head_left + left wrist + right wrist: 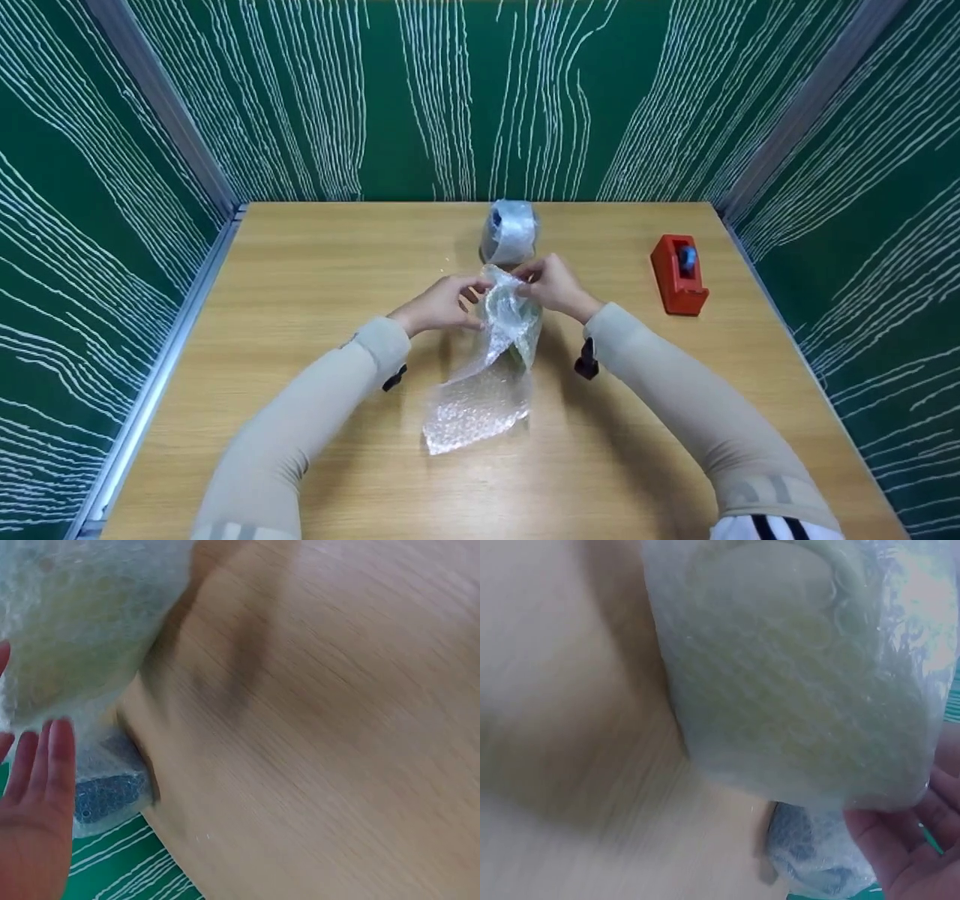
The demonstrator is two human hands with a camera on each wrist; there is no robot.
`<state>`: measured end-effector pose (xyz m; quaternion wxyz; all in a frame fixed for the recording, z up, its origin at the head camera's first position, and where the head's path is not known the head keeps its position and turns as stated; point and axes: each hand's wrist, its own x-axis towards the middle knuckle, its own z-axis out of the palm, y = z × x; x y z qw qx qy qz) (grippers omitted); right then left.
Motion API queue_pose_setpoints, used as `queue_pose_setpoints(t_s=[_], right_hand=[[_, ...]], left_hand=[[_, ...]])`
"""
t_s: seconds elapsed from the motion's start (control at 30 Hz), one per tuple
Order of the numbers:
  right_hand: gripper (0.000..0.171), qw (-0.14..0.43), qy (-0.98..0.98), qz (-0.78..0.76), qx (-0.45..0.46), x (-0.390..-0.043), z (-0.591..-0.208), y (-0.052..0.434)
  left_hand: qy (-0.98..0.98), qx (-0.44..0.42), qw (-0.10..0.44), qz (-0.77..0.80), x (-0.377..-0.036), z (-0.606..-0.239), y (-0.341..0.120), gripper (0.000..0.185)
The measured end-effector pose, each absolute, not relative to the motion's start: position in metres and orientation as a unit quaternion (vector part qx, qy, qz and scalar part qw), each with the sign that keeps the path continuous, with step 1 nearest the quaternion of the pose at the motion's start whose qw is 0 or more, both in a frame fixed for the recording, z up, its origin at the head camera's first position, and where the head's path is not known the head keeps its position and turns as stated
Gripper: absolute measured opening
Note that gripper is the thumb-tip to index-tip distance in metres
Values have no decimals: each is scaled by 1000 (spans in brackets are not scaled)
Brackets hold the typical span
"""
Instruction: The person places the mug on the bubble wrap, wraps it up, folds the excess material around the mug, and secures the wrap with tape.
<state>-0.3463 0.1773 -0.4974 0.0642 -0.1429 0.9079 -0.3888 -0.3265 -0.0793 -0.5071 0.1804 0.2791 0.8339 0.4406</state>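
Note:
A sheet of clear bubble wrap [491, 352] hangs from both hands over the middle of the wooden table [315, 255], its lower end resting on the wood. My left hand [442, 304] pinches its upper left edge and my right hand [551, 285] pinches the upper right edge, close together. Behind the hands stands a bundle wrapped in bubble wrap [510, 231] with something dark inside. The left wrist view shows my left hand's fingers [37, 765] beside the sheet [82, 622] and the wrapped bundle [109, 791]. In the right wrist view the sheet [802, 690] fills the frame above the bundle [817, 855].
A red tape dispenser [679, 274] sits at the table's right side. Green patterned walls [480, 97] enclose the table on three sides, with metal rails along the left edge [161, 360]. Bare wood lies at the front and left.

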Motion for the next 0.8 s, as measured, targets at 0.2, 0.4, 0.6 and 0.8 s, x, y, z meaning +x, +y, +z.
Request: queue_pose_setpoints(t_s=[0.2, 0.4, 0.6, 0.8], right_hand=[[25, 59, 907, -385, -161, -361, -498, 173], [25, 74, 895, -407, -166, -370, -498, 169], [24, 75, 887, -432, -146, -373, -502, 168], [16, 43, 884, -448, -130, -371, -507, 169]], left_hand=[[882, 296, 86, 356, -329, -505, -78, 85], [889, 324, 99, 309, -335, -498, -77, 88], [889, 344, 105, 282, -342, -498, -73, 103], [890, 343, 102, 282, -345, -500, -72, 102]])
